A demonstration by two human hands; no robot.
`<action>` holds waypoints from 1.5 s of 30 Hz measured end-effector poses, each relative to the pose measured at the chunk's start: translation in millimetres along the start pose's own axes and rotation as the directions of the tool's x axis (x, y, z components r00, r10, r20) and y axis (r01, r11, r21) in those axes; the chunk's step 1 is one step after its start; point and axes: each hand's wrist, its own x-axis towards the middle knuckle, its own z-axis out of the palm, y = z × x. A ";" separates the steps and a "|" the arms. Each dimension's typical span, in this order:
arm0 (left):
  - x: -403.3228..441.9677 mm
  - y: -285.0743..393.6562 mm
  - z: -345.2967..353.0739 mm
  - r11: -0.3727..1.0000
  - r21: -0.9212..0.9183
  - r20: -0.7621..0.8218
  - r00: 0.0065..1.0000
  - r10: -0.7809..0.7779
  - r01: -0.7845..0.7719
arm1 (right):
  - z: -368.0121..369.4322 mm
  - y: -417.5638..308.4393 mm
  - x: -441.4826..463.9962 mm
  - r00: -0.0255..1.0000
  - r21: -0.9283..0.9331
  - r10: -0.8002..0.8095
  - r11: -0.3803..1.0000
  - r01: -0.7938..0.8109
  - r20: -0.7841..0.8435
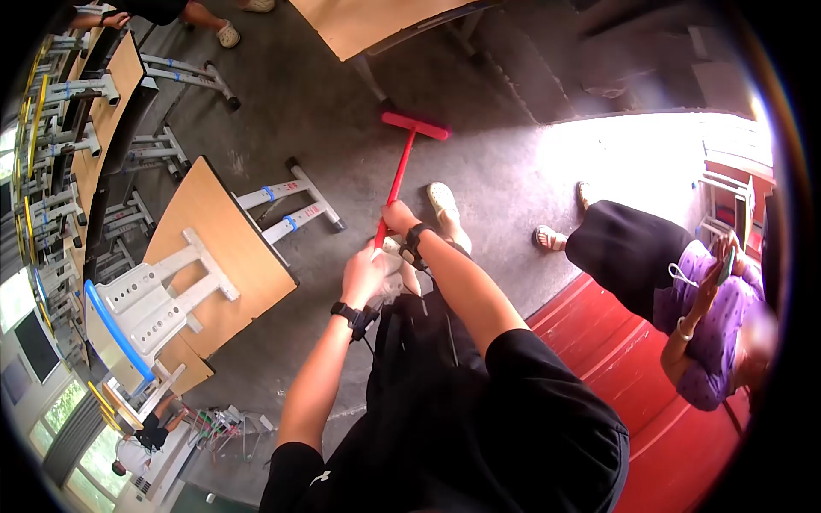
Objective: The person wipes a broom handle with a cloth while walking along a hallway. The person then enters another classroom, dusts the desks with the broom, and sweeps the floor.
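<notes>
At the centre of the frame we saw a red broom [400,171]. The right hand [398,218] was closed round its handle, and the left hand [365,274] gripped lower down, nearer the body; so spaced, we judged, the grip gave one hand the steering and the other a firm end. The handle slanted up to the head [416,126], at upper centre; whether it touched the floor [299,94] we could not tell. At left, a blue-edged chair [137,316] rested on a tabletop [201,214], perhaps to leave the ground below freer. At right, well apart, we noticed a person [714,312] in purple, holding a phone-like object [726,267].
</notes>
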 end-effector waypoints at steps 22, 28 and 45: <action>-36.3 20.8 122.8 0.693 -0.711 -0.337 0.806 -0.487 0.121 | 21.3 69.4 46.5 0.654 -0.613 0.055 -0.301 0.731 0.754; -24.6 64.9 188.3 0.631 -0.754 -0.290 0.768 -0.571 0.184 | -45.8 51.9 49.7 0.468 -0.181 0.540 -0.499 0.848 0.700; -384.5 -130.2 278.4 0.643 -0.372 -0.400 0.510 -0.762 0.669 | 94.3 415.2 -180.9 0.604 -0.749 0.657 0.647 -0.143 0.451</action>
